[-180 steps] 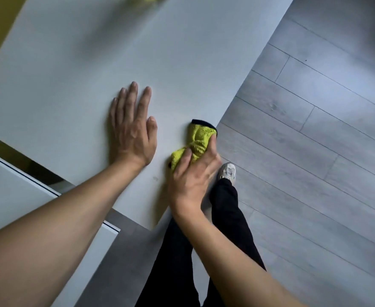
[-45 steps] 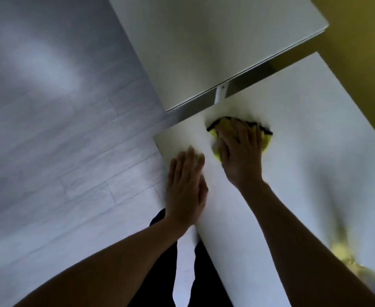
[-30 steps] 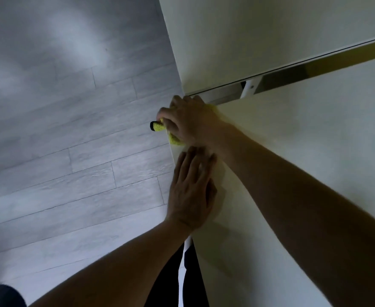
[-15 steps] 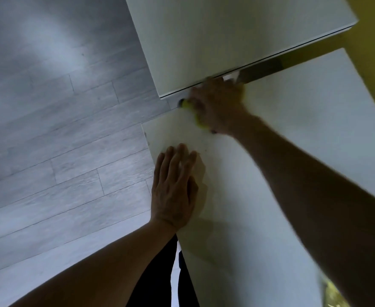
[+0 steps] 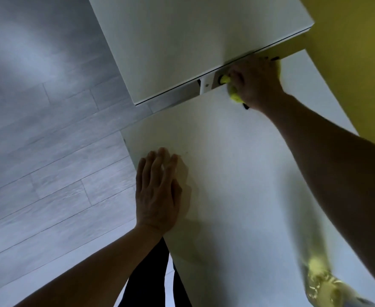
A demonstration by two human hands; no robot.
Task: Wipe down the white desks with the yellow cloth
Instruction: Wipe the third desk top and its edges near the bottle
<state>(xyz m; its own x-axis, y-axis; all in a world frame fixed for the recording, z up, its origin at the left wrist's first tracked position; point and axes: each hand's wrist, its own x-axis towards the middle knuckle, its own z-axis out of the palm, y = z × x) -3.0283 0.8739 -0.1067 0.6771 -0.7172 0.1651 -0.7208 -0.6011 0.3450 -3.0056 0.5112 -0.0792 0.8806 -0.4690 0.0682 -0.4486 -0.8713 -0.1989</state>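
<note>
A: From the head camera, any writing or labels to read?

B: I can make out no readable writing. The one container-like thing is a blurred yellowish object (image 5: 321, 282) at the near right of the near white surface (image 5: 237, 173); what it is or holds I cannot tell.

A: Where is the yellow cloth (image 5: 234, 95)?

B: At the far edge of that surface, beside the gap to the second white surface (image 5: 193, 41). The right hand (image 5: 256, 82) has its fingers curled round it, bunching it, so only bits of yellow and a dark trim show.

A: And the left hand (image 5: 157, 191)?

B: Flat on the near surface by its left edge, fingers straight and together, holding nothing, well apart from the cloth.

A: Around the surface?

B: Grey plank floor (image 5: 49, 151) to its left, a yellow wall (image 5: 354, 63) to its right, and a white bracket (image 5: 205, 85) in the gap, just left of the cloth.
</note>
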